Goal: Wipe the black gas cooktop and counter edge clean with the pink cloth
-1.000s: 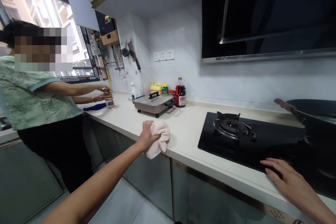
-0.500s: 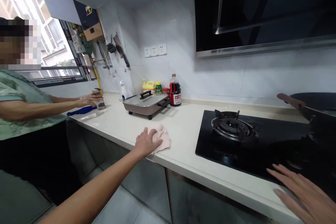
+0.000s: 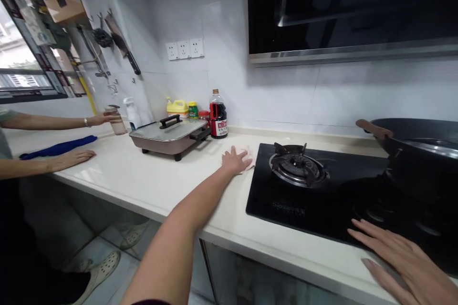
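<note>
My left hand (image 3: 234, 162) reaches across the white countertop (image 3: 143, 181) and presses a pale pink cloth (image 3: 247, 153) against it. The cloth lies just left of the black gas hob (image 3: 286, 200), bunched under my fingers and partly covered by them. My right hand (image 3: 400, 257) holds nothing; its fingers are spread out at the front edge of the hob. Left of my left hand stands an electric pan (image 3: 168, 138) with a glass lid. A bottle of dark sauce (image 3: 218, 116) stands behind, close to the wall.
A wok (image 3: 422, 152) with a wooden handle sits on the right burner. Another person at the far left grips a bottle (image 3: 116, 121) by a blue cloth (image 3: 59, 147). A spray bottle (image 3: 132, 113) and yellow jug (image 3: 178, 108) line the wall. The range hood (image 3: 343, 14) hangs above.
My left hand has slid the cloth back and to the right, toward the hob. The view has turned right. The other person now has one hand on the counter and one on the bottle.
</note>
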A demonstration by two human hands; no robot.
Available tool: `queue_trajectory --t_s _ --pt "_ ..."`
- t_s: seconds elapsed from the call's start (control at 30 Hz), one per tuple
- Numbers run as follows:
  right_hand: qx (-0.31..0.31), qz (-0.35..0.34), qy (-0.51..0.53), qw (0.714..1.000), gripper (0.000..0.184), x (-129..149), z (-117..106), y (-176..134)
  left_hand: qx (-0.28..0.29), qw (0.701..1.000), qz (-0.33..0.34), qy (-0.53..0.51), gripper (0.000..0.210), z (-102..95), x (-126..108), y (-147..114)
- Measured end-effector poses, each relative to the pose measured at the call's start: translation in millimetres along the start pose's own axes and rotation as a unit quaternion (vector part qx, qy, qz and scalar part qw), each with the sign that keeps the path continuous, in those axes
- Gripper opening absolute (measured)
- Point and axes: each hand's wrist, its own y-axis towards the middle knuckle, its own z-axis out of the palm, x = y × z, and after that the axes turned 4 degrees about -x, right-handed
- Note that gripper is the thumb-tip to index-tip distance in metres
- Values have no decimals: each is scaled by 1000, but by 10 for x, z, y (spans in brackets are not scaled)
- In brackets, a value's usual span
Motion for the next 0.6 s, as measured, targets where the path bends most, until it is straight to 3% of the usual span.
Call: queue_trajectory --t_s 0.1,0.23,0.43,0.6 --pt "-4 -4 3 1000 59 57 -58 49 -4 999 36 -3 62 52 -250 -139" --pt "4 -1 9 1000 56 34 -33 110 -17 998 59 5 54 -39 -275 -596" --pt "2 3 27 1000 56 -28 42 150 -39 994 98 11 50 -219 -37 -1595" --pt "4 -6 32 999 59 -76 90 146 -48 986 158 10 47 -318 329 -2285"
